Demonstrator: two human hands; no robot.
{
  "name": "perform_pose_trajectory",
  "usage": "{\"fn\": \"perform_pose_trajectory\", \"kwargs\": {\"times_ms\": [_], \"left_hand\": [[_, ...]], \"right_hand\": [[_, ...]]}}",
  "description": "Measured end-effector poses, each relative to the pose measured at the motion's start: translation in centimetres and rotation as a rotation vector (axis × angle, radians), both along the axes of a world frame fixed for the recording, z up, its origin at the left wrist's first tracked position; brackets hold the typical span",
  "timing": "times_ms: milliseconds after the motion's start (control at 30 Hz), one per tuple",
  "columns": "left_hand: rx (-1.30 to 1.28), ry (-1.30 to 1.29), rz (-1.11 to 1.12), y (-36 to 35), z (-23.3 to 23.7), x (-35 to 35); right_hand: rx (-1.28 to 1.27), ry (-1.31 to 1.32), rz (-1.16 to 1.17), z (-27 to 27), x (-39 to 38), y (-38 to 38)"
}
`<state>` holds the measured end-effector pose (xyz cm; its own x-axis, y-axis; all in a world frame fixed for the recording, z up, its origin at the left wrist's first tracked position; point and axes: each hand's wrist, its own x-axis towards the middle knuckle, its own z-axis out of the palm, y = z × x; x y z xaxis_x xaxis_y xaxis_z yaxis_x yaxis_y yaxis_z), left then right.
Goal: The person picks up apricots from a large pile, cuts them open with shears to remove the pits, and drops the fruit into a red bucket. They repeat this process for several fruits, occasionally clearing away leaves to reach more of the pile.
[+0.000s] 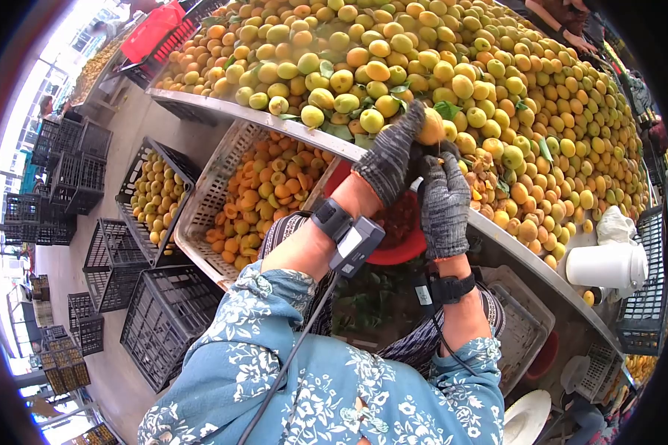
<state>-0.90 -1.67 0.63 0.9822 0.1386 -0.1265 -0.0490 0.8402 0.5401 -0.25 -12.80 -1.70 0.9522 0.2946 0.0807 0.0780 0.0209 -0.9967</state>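
My left hand (393, 157), in a dark grey striped glove, is closed round an orange-yellow fruit (431, 127) at the near edge of a large heap of apricot-like fruit (527, 96). Close beside it, my right hand (444, 204), gloved alike, has its fingers bent together; whatever they hold is too small to make out. Below both hands sits a red basin (404, 256) with dark reddish contents. To its left, a white crate (200, 199) holds split orange fruit (263, 196).
The metal table edge (252, 115) runs diagonally below the heap. Black crates (167, 319) stand on the floor at left. A white container (605, 267) sits at right. Another person's arm (560, 26) reaches in at top right. Cables run from my wrists.
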Motion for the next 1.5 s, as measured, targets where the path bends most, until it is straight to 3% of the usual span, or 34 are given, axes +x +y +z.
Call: {"fn": "perform_pose_trajectory", "kwargs": {"times_ms": [167, 200, 233, 333, 500, 567, 600, 667, 700, 800, 933, 1000, 1067, 1100, 1167, 1267, 1333, 1367, 1400, 1467, 1500], "left_hand": [[0.086, 0.001, -0.038, 0.5, 0.1, -0.1], [0.332, -0.006, -0.015, 0.8, 0.1, -0.1], [0.578, -0.013, 0.008, 1.1, 0.1, 0.1], [0.553, -0.168, 0.018, 1.3, -0.2, 0.9], [0.631, -0.123, 0.071, 1.3, -0.7, 0.3], [1.179, -0.306, 0.434, 1.4, -1.9, 0.8], [1.181, -0.305, 0.432, 1.7, -2.3, 1.2], [0.527, -0.096, 0.207, 2.1, -1.9, 1.7], [0.361, -0.051, 0.21, 1.9, -1.2, 1.4], [0.22, -0.008, 0.168, 1.4, -0.7, 1.2], [0.189, -0.003, 0.122, 0.3, 0.1, 0.5], [0.262, 0.128, -0.013, -0.8, 0.9, -0.5], [0.258, 0.134, -0.051, -0.7, 0.6, -0.4], [0.355, 0.135, -0.057, -0.3, 0.4, -0.2], [0.452, 0.139, -0.064, -0.1, 0.4, 0.2], [0.652, 0.055, 0.072, -0.3, 0.3, 0.5], [0.942, -0.173, 0.193, 0.3, -0.5, 0.8], [1.192, -0.319, 0.384, 0.4, -1.3, 0.9], [1.195, -0.319, 0.383, 0.7, -2.2, 1.4], [1.448, -0.421, 0.652, 1.2, -2.5, 2.2], [0.613, -0.075, 0.27, 0.7, -1.2, 1.3]], "right_hand": [[-0.036, -0.011, 0.017, 1.9, 0.4, -0.4], [-0.02, -0.054, 0.021, 2.1, 0.4, -0.5], [-0.062, -0.312, 0.01, 0.9, 0.7, -0.7], [-0.211, -0.149, -0.011, 1.5, 0.4, -1.2], [-0.192, -0.072, -0.001, 1.5, 0.3, -1.3], [-0.152, -0.024, 0.017, 1.1, 0.4, -1.2], [-0.152, 0.001, 0.025, 0.6, 0.4, -1.2], [-0.153, 0.028, 0.032, 0.3, 0.2, -1.3], [-0.182, -0.001, 0.034, 0.4, 0.0, -1.2], [-0.233, -0.023, 0.032, 0.8, -0.1, -1.2], [-0.091, 0.053, 0.019, 1.3, -0.1, -0.7], [-0.032, 0.052, -0.025, 1.2, 0.2, -0.3], [-0.016, -0.067, -0.029, 0.9, 0.9, -0.4], [-0.124, -0.159, 0.01, 0.3, 1.5, -0.9], [-0.028, -0.171, 0.018, -0.3, 1.3, -1.0], [0.07, -0.112, 0.052, 0.0, 1.1, -1.4], [0.08, -0.046, 0.072, 0.9, 0.9, -1.6], [0.047, 0.065, 0.056, 1.4, 0.8, -1.7], [0.014, 0.177, 0.04, 1.6, 0.7, -1.7], [-0.071, 0.077, 0.029, 0.9, 0.2, -1.7], [-0.161, -0.026, 0.017, 0.6, 0.1, -1.6]]}}
